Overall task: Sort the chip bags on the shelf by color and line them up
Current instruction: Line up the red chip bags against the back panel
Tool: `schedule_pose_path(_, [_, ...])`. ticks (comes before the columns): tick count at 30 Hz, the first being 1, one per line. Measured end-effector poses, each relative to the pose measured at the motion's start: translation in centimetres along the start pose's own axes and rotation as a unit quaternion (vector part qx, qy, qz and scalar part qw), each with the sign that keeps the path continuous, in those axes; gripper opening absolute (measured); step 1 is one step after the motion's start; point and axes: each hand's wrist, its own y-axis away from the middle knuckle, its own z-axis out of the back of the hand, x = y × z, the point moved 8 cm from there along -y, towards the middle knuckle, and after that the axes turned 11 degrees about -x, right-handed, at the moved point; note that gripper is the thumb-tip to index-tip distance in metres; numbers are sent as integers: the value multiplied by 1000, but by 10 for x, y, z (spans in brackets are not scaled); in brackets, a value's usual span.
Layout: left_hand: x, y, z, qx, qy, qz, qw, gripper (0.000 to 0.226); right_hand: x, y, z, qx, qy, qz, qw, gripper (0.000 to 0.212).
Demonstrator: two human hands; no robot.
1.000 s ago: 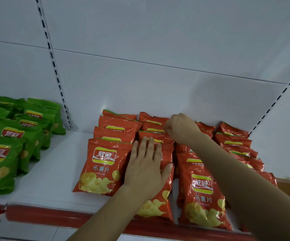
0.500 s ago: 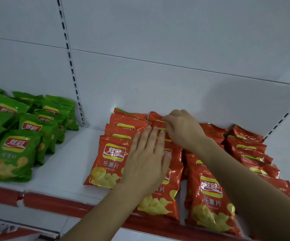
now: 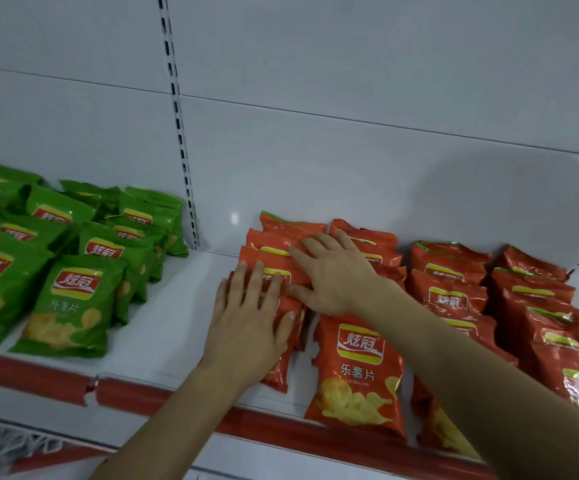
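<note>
Several red chip bags lie in overlapping rows on the right half of the white shelf (image 3: 163, 323). My left hand (image 3: 246, 320) lies flat, fingers spread, on the front bag of the leftmost red row (image 3: 281, 258). My right hand (image 3: 333, 275) rests palm down, fingers apart, on the bags just behind it, reaching across from the right. Neither hand grips a bag. A red bag (image 3: 359, 372) with its label fully showing lies at the shelf front right of my left hand. Green chip bags (image 3: 76, 303) are grouped in rows on the left.
A slotted upright (image 3: 177, 119) splits the white back panel between the green and red groups. A red price strip (image 3: 135, 396) runs along the shelf's front edge, broken near the left. Bare shelf lies between the two colour groups.
Both hands have shifted left from the second red row onto the leftmost red row. My right hand has opened flat from a curled pinch. The view has swung left, showing more green bags.
</note>
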Motion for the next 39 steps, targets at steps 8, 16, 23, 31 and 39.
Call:
schedule_pose_path(8, [11,9,6,14,104,8,994,68,18,11,3,55,9,-32,998,81])
schedule_pose_path(16, [17,-2,17,26,75,-64,995,77,6,0,11,36,-7,-119,992,74])
schedule_pose_path(23, [14,2,6,47,105,-72,991,79,10,-9,11,-26,-72,-111,991,72])
schedule_pose_path(31, [31,-25,6,110,85,65,988,93,-30,-33,29,-8,24,-252,967,59])
schedule_pose_path(39, [29,-23,5,84,174,48,980,89,-41,-41,25,-1,-101,-240,965,58])
